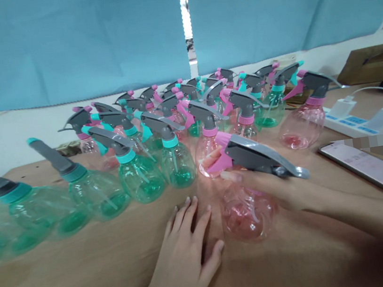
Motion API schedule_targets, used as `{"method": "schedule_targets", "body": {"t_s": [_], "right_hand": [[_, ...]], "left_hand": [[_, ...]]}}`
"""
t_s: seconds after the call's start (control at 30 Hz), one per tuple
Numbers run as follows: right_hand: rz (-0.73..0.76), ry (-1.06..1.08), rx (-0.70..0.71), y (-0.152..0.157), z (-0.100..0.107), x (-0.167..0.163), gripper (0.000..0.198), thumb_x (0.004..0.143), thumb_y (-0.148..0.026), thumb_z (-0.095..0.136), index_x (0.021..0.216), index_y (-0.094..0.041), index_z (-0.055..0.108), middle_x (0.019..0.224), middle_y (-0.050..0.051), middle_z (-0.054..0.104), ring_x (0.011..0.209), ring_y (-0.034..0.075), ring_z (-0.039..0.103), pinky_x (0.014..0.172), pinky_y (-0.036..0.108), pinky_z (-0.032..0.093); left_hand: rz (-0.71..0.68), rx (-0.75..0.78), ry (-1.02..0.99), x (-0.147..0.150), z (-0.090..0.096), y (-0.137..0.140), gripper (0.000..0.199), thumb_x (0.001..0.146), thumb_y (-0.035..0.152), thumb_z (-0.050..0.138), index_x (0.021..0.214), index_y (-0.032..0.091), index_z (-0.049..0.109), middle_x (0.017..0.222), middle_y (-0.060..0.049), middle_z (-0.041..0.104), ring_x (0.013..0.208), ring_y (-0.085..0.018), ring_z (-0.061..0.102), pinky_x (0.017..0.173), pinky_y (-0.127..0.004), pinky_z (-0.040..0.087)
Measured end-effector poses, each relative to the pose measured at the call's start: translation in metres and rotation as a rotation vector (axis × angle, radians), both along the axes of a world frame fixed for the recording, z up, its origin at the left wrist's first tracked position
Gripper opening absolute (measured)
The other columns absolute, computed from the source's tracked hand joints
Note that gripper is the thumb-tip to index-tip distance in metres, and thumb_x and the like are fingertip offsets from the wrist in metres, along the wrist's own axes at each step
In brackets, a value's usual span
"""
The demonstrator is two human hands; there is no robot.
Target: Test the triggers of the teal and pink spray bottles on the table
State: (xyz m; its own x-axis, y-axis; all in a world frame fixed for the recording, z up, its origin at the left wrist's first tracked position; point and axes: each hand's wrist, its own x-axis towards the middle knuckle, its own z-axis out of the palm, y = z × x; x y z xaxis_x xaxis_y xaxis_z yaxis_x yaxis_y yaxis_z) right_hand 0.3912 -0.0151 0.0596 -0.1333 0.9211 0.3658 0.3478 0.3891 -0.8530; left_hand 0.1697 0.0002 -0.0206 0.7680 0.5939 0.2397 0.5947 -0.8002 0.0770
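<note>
My left hand [186, 244] lies on the wooden table [99, 275], fingers stretched out and slightly apart, holding nothing. My right hand [279, 186] is closed around the neck of a pink spray bottle [248, 218], just below its grey and pink trigger head. That bottle leans a little and looks slightly blurred; part of the hand is hidden behind the head. Just beyond my left hand stand a green spray bottle [179, 164] and another green spray bottle [142, 179]. Behind my right fingers is a second pink spray bottle [206, 148].
Several more pink and green spray bottles crowd the back of the table, with a green row running left [99, 194]. To the right lie a phone [373, 170], a power strip [355, 120] with plugs and a brown cardboard piece [369, 64]. A blue curtain [66, 42] hangs behind.
</note>
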Motion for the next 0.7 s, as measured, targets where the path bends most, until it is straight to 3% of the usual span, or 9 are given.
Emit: {"method": "schedule_targets", "body": {"t_s": [0.13, 0.53, 0.7], "right_hand": [[0.021, 0.057, -0.05, 0.001, -0.002, 0.0, 0.021, 0.087, -0.038, 0.057, 0.103, -0.025, 0.062, 0.1, 0.001, 0.068, 0.087, 0.016, 0.065, 0.075, 0.028, 0.053], [-0.044, 0.004, -0.053, 0.0, 0.003, -0.001, 0.016, 0.084, -0.036, 0.058, 0.079, -0.022, 0.053, 0.068, -0.003, 0.052, 0.059, 0.012, 0.047, 0.057, 0.027, 0.042], [-0.056, -0.057, 0.017, -0.002, 0.008, -0.002, 0.01, 0.086, -0.032, 0.056, 0.08, -0.023, 0.057, 0.072, -0.003, 0.058, 0.061, 0.011, 0.05, 0.053, 0.024, 0.041]], "left_hand": [[-0.004, 0.001, -0.007, 0.0, 0.0, 0.0, 0.045, 0.093, 0.037, 0.05, 0.134, 0.018, 0.047, 0.143, -0.014, 0.044, 0.128, -0.032, 0.042, 0.101, -0.051, 0.039], [-0.003, -0.004, -0.006, 0.0, -0.001, -0.001, 0.046, 0.092, 0.036, 0.051, 0.134, 0.018, 0.047, 0.143, -0.015, 0.043, 0.129, -0.032, 0.041, 0.101, -0.052, 0.039], [-0.008, -0.009, -0.013, -0.001, -0.001, 0.0, 0.047, 0.093, 0.037, 0.05, 0.135, 0.016, 0.047, 0.144, -0.015, 0.042, 0.13, -0.033, 0.041, 0.101, -0.053, 0.039]]}}
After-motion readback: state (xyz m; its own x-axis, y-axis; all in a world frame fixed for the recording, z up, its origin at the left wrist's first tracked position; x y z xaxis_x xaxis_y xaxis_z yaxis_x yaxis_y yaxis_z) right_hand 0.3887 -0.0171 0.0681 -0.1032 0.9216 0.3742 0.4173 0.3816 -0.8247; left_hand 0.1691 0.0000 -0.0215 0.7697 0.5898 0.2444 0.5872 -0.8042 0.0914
